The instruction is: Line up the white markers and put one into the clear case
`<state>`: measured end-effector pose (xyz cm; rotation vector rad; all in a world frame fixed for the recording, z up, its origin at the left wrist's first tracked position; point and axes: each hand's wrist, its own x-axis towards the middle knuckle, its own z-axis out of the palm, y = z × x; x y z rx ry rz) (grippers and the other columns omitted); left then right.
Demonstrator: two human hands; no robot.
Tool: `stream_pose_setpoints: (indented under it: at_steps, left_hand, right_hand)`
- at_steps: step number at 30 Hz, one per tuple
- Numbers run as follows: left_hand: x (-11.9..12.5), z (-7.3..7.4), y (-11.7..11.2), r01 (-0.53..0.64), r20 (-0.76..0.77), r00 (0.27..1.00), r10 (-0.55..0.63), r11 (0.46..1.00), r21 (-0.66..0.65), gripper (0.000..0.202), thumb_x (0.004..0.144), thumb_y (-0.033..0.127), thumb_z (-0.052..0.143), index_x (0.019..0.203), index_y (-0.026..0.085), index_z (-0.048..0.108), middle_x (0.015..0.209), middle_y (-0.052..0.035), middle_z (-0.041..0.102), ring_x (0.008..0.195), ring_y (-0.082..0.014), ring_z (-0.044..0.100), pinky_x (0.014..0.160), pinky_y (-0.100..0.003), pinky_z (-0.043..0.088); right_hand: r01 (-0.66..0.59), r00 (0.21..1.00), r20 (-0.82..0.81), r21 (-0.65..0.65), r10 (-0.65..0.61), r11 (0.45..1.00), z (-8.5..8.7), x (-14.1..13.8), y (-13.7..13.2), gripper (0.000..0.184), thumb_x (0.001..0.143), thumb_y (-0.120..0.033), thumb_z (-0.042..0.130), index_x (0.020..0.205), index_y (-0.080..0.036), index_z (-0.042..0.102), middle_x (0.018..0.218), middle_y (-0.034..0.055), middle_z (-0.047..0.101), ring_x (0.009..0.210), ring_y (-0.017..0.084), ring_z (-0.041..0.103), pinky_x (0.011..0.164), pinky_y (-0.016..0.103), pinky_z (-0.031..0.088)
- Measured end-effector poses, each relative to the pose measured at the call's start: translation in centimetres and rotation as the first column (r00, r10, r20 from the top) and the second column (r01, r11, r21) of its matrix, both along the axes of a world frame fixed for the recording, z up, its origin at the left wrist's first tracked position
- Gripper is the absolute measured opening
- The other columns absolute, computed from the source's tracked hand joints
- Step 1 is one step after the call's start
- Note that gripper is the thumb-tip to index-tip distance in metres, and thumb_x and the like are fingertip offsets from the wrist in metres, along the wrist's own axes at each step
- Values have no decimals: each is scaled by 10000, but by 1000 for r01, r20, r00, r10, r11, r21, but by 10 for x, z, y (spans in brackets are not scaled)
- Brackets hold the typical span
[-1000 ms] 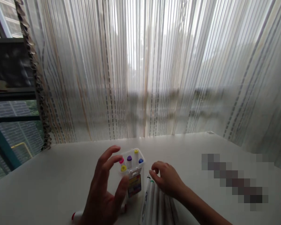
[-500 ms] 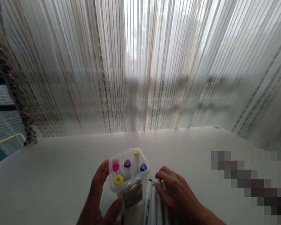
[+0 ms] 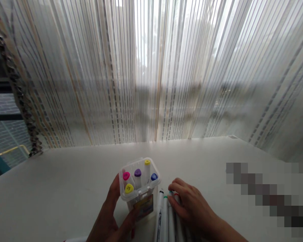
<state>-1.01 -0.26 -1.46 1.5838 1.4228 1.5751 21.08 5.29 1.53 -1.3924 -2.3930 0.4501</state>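
My left hand (image 3: 110, 212) is wrapped around the side of a clear plastic box (image 3: 130, 205), its thumb across the box's front label (image 3: 145, 205). Several white markers stand in the box, capped in pink (image 3: 126, 175), purple (image 3: 137, 172), blue (image 3: 154, 176) and yellow (image 3: 129, 188). To the right of the box, more white markers lie side by side, among them a black-ended marker (image 3: 159, 215) and a green-ended marker (image 3: 165, 218). Thumb and fingers of my right hand (image 3: 192, 203) are closed on the end of one marker (image 3: 171, 222) in that row; the palm hides others.
A white table (image 3: 65, 188) spreads out beneath everything. Striped sheer curtains (image 3: 146, 101) hang along its far edge. At the bottom left, a white object (image 3: 77, 239) with a red tip is partly in view. A pixelated dark patch covers the right side.
My left thumb has moved up and in onto the box's label, and the box sits slightly more upright. My right hand has barely moved, its fingertips still at the markers' ends.
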Motion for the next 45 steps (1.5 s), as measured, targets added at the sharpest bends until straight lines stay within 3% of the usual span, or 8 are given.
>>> stream_pose_setpoints:
  at_steps: [10, 16, 26, 36, 45]
  left_hand:
    - [0, 5, 0, 41, 0, 999, -41, 999, -3, 634, 801, 428, 588, 1358, 256, 340, 1425, -77, 393, 1334, -279, 320, 1129, -433, 206]
    - [0, 3, 0, 44, 29, 999, -44, 999, -9, 718, 787, 437, 605, 1395, 263, 266, 1442, -86, 366, 1346, -278, 297, 1128, -438, 195]
    - [1, 6, -1, 51, 23, 998, -51, 999, 1, 643, 792, 438, 602, 1356, 258, 351, 1391, -84, 444, 1300, -278, 382, 1107, -414, 270]
    - [2, 8, -2, 48, 41, 998, -47, 999, -9, 651, 783, 441, 614, 1351, 246, 363, 1374, -86, 461, 1306, -284, 370, 1120, -422, 246]
    - [-3, 2, -1, 65, -7, 998, -66, 997, -49, 691, 779, 434, 615, 1367, 239, 311, 1429, -85, 384, 1327, -277, 331, 1137, -431, 188]
  right_hand:
    - [-4, 998, 58, -41, 7, 999, 3, -2, -2, 128, 839, -153, 508, 930, -161, 598, 966, 64, 570, 887, 217, 552, 783, 313, 406]
    - [-1, 998, 55, -46, 4, 999, 1, -2, -2, 154, 841, -162, 508, 966, -167, 598, 980, 66, 571, 907, 223, 549, 803, 319, 402]
    - [-15, 999, 45, -36, 17, 999, 0, -1, -2, 127, 836, -159, 500, 918, -168, 597, 943, 57, 572, 875, 213, 554, 787, 313, 404]
    - [-31, 999, 33, -9, 31, 999, -3, 0, -1, 126, 843, -163, 487, 910, -167, 593, 938, 55, 563, 863, 213, 549, 771, 315, 406]
    - [-37, 999, 35, -20, 38, 999, -1, 0, 1, 130, 842, -166, 485, 911, -164, 595, 939, 57, 563, 867, 213, 550, 774, 316, 408]
